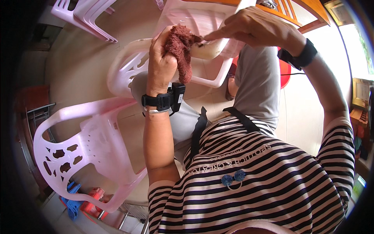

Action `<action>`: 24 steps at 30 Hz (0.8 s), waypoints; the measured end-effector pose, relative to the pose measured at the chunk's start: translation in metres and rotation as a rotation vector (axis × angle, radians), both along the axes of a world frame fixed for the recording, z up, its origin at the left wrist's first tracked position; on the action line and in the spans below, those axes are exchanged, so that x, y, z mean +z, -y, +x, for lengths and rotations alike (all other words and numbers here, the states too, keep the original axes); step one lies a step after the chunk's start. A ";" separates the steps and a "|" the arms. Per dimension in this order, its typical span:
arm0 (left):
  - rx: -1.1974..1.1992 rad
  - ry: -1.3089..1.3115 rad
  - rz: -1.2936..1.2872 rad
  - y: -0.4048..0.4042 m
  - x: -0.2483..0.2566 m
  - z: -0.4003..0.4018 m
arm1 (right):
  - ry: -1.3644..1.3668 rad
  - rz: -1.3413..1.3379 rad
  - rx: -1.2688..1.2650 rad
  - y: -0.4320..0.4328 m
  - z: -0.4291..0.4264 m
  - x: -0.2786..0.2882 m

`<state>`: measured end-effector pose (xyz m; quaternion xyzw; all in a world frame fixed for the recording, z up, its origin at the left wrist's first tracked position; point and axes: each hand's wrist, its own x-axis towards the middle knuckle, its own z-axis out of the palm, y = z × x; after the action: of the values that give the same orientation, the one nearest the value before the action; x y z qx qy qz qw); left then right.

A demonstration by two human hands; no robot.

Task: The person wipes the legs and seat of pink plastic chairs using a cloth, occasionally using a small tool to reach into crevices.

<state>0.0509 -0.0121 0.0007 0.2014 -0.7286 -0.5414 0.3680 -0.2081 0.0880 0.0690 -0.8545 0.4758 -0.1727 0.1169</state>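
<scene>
My left hand (pixel 163 60) is closed around a reddish-brown terry cloth (pixel 181 49), whose lower end hangs past the wrist. A twisted corner of the cloth sticks out to the right, beside dark marks on the worn, yellowed edge of a pale plastic chair (pixel 206 52). At that corner is the extended index fingertip of my right hand (pixel 248 27); whether it pinches the cloth cannot be told. The other right fingers are curled and partly hidden. Black straps circle both wrists, the left one bearing a small black box.
A pink plastic armchair (pixel 102 146) stands at the left, with stacked pink chairs (pixel 90 20) at the upper left. A wooden table or bench (pixel 314 14) is at the upper right. A red container (pixel 285 73) stands behind the leg. Blue and red stools (pixel 93 201) lie lower left.
</scene>
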 end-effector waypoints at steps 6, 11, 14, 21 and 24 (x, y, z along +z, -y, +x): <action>0.060 0.052 -0.073 0.002 -0.012 0.005 | -0.167 0.112 0.082 0.005 0.002 0.016; 0.001 0.050 -0.030 0.001 0.002 0.001 | -0.166 0.105 -0.037 0.005 0.004 0.016; 0.006 0.050 -0.058 0.000 0.004 0.001 | -0.145 0.265 -0.066 0.003 0.003 0.022; -0.024 -0.103 0.043 -0.004 0.006 0.000 | 0.339 0.007 0.049 0.007 -0.009 -0.015; 0.014 -0.056 0.051 -0.006 0.010 -0.001 | 0.097 0.028 -0.003 -0.004 -0.001 0.000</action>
<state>0.0499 -0.0060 0.0102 0.2007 -0.7026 -0.5625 0.3869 -0.2092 0.0921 0.0690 -0.8427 0.4732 -0.2072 0.1515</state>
